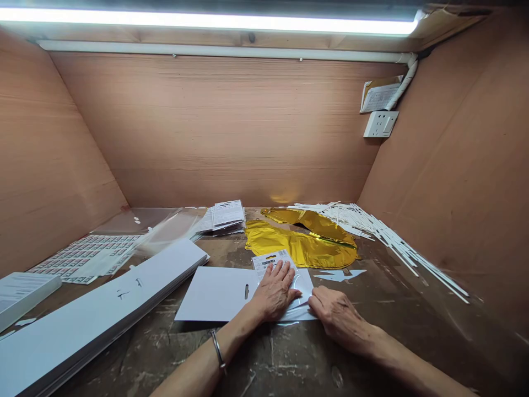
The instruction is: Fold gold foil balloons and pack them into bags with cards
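My left hand (276, 292) lies flat with its fingers stretched out, pressing a clear plastic bag (295, 302) that has a printed white label card (268, 262) with a hang hole at its top. Beneath it is a larger white card (219, 292) with a slot near its middle. At the right edge of that card, my right hand (335, 315) is closed with curled fingers, pinching the lower right edge of the clear bag. The fingertips are partly hidden. Gold foil balloons (297, 242) lie flat just beyond the hands.
A long stack of white cards (103, 309) lies at the left, near a sheet of small stickers (86, 256) and a white box (25, 298). Printed packets (227, 215) are piled at the back. White sticks (384, 237) spread at the right. Wooden panels (231, 127) enclose the bench.
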Available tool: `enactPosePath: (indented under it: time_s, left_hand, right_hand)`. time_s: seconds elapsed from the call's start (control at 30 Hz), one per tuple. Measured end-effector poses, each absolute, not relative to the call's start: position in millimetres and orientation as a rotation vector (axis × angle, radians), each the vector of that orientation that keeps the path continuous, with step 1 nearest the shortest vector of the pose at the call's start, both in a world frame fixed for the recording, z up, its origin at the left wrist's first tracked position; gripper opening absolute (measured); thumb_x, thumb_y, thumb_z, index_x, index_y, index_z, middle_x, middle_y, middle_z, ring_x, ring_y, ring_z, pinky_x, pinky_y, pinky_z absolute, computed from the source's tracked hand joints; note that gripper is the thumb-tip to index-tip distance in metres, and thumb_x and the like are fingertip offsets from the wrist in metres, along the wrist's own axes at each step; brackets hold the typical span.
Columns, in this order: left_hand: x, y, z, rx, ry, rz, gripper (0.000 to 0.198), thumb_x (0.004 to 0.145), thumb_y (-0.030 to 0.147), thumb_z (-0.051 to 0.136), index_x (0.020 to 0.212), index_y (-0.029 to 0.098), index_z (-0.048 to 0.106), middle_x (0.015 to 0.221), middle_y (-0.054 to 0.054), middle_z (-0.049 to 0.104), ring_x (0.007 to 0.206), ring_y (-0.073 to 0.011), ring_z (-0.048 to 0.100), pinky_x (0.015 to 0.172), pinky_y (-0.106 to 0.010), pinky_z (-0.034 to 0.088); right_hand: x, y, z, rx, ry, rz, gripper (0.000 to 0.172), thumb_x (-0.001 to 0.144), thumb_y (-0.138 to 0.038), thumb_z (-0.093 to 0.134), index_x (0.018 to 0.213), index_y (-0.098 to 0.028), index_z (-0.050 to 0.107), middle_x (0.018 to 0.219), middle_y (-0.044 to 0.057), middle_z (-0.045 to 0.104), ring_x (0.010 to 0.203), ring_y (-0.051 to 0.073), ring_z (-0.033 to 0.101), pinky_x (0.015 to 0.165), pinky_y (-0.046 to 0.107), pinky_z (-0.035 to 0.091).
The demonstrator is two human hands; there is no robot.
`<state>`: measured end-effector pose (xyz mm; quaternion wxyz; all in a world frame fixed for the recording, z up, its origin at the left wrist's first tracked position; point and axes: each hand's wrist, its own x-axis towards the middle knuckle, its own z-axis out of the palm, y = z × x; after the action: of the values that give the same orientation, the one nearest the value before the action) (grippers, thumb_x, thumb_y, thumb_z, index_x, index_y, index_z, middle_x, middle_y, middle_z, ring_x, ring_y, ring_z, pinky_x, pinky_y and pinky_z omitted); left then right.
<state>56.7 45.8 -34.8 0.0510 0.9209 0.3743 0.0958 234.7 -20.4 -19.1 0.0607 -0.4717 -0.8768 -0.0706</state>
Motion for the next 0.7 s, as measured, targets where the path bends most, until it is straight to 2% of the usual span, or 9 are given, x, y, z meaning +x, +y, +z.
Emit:
enactPosePath:
  time_s: [0.1,0.3,0.43,0.5,0.6,0.7]
  left_hand:
    - [56.7,45.6,-34.1,2.805,1.140,0.298,0.058,0.086,0.050,0.019,0.130,0.014,0.028,0.139,-0.012,0.025,0.128,-0.0259,0.015,0.102,-0.045,0.014]
    - [56.7,44.5,-32.3,2.820,1.124,0.309,0.057,0.087,0.049,0.017,0.130,0.013,0.029,0.139,-0.013,0.025,0.128,-0.0257,0.014,0.103,-0.046,0.011]
    - [57.2,44.1,-32.6,2.813,1.127,0.292,0.057,0.087,0.048,0.019,0.130,0.012,0.028,0.139,-0.013,0.024,0.129,-0.0259,0.013,0.103,-0.046,0.011]
    - [57.2,44.1,-32.3,2.801,1.132,0.282,0.056,0.087,0.048,0.020,0.130,0.013,0.028,0.139,-0.012,0.023,0.129,-0.0259,0.012,0.103,-0.046,0.011]
    - [56.5,44.0,-31.0,2.768,1.131,0.269,0.058,0.086,0.049,0.020,0.132,0.014,0.026,0.140,-0.011,0.021,0.129,-0.0258,0.010,0.104,-0.045,0.010]
    - [55.7,43.4,-28.9,2.733,1.123,0.261,0.058,0.086,0.049,0.019,0.133,0.014,0.025,0.141,-0.010,0.020,0.129,-0.0256,0.009,0.104,-0.045,0.008]
  right_hand:
    - [240.1,-28.4,-25.1,-1.414,-2.642,-0.197,0.018,0.080,-0.007,0.038,0.073,-0.016,0.051,0.075,0.005,0.056,0.067,0.017,0.046,0.060,0.028,0.029]
    - [260.4,-60.0,-9.9,-1.522,-2.475,0.126,0.019,0.083,-0.011,0.036,0.068,-0.017,0.047,0.069,0.003,0.053,0.061,0.014,0.045,0.056,0.026,0.032]
    - [254.2,-54.6,7.1,-1.370,-2.308,0.192,0.016,0.084,-0.013,0.038,0.093,-0.018,0.050,0.094,0.006,0.056,0.087,0.017,0.048,0.076,0.029,0.037]
    - [245.3,-44.1,5.2,-1.296,-2.305,0.266,0.019,0.082,-0.013,0.043,0.098,-0.020,0.050,0.097,0.005,0.057,0.091,0.018,0.047,0.079,0.030,0.037]
    - [233.7,-30.0,-8.1,-1.291,-2.294,0.416,0.013,0.080,-0.011,0.046,0.086,-0.020,0.054,0.085,0.003,0.059,0.083,0.017,0.049,0.073,0.028,0.039]
    - [228.3,-23.4,-19.4,-1.356,-2.253,0.453,0.013,0.076,-0.007,0.046,0.079,-0.018,0.052,0.081,0.003,0.056,0.078,0.016,0.049,0.068,0.026,0.039]
